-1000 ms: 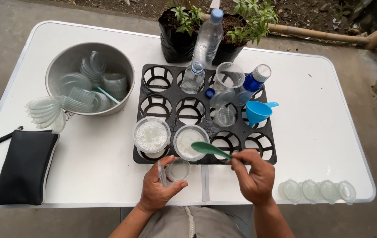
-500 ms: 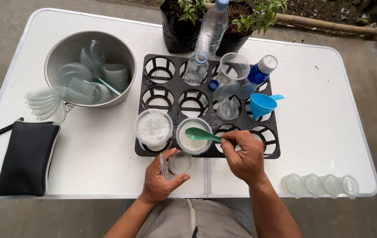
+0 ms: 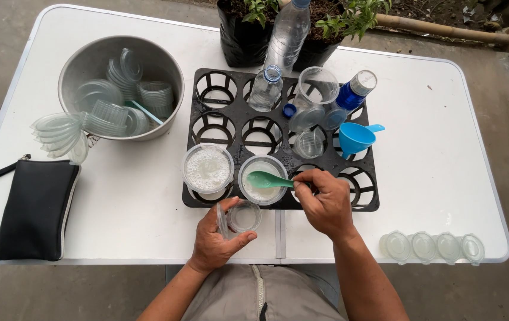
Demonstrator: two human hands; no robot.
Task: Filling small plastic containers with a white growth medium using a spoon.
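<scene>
1. Green plastic spoon [image 3: 269,179] is pinched in the right hand [image 3: 326,205] fingers. It has moved over the round clear tub of white powder [image 3: 262,180].
2. Left hand [image 3: 219,238] fingers still wrap the small clear plastic cup [image 3: 244,216], just below the tub, over the white tabletop [image 3: 141,220].
3. Both tubs sit in the black plastic tray with round holes [image 3: 364,199]; a blue funnel [image 3: 355,138] stands near.

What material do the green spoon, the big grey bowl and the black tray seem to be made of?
Green spoon: likely plastic, matte, uniformly coloured.
Big grey bowl: apparently metal, dull brushed sheen.
Black tray: probably moulded plastic, slightly glossy, with thin ring-shaped holders.
</scene>
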